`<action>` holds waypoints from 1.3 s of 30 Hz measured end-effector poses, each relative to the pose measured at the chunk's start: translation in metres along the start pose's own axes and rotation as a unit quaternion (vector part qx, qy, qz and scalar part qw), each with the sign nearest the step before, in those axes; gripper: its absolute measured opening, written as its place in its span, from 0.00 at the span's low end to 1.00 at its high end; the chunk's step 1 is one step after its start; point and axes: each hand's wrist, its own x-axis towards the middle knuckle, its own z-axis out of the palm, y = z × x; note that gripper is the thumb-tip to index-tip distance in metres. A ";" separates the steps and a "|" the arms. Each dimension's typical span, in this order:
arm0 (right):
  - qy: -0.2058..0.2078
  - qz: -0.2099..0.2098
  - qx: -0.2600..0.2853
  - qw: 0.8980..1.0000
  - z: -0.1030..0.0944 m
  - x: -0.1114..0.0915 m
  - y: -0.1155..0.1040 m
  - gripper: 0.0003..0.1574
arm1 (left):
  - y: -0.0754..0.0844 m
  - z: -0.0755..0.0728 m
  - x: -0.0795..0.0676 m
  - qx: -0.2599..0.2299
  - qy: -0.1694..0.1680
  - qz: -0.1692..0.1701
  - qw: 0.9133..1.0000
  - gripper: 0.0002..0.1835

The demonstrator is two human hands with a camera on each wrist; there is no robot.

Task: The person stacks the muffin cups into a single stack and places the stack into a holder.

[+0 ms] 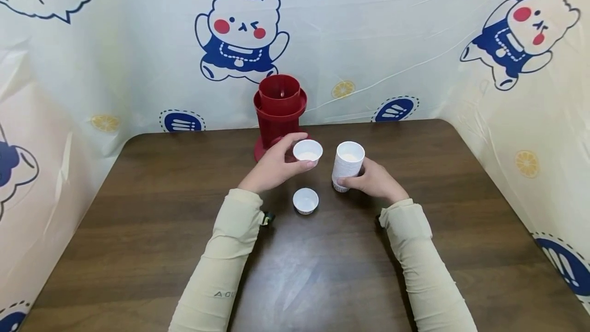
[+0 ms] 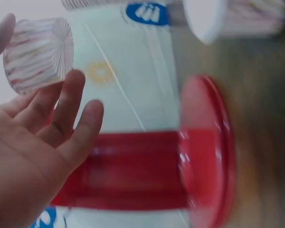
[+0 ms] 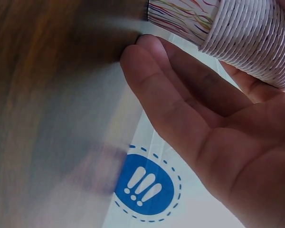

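My left hand (image 1: 275, 167) pinches a small white paper baking cup (image 1: 308, 153) between thumb and fingers, raised above the table in front of a red cylindrical stand. Coloured streaks mark the side of this cup (image 2: 40, 54) in the left wrist view. To the right, my right hand (image 1: 375, 181) grips a tall stack of the same cups (image 1: 348, 168) near its bottom, and the stack leans slightly. Fine ribbed rims and a streaked lowest cup show on the stack (image 3: 251, 40) in the right wrist view. A single baking cup (image 1: 306, 201) sits upright on the table between my forearms.
The red stand (image 1: 278, 127), with an open cylinder on top and a round base (image 2: 211, 156), is at the table's back edge, partly hidden by my left hand. A brown wooden table (image 1: 138, 250) lies beneath. A printed bear curtain (image 1: 332, 29) surrounds its back and sides.
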 end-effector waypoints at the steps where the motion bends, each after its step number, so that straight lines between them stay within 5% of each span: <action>1: -0.001 -0.002 0.000 1.000 0.000 0.000 0.000 0.42 | 0.004 0.003 0.003 -0.014 0.004 0.005 1.000 0.39; 8: -0.007 -0.008 0.005 1.000 0.002 0.002 -0.001 0.41 | 0.024 0.018 0.021 -0.082 0.013 0.031 0.996 0.34; 17: -0.009 -0.013 0.010 1.000 0.001 0.001 -0.004 0.41 | 0.026 0.030 0.034 -0.048 -0.010 0.012 0.999 0.37; 28: -0.008 -0.026 0.012 1.000 -0.001 0.001 0.000 0.40 | 0.041 0.047 0.050 -0.031 -0.051 0.033 0.998 0.34; 39: -0.001 -0.027 0.001 1.000 -0.003 0.000 0.000 0.41 | 0.039 0.060 0.054 0.006 -0.069 0.026 0.997 0.34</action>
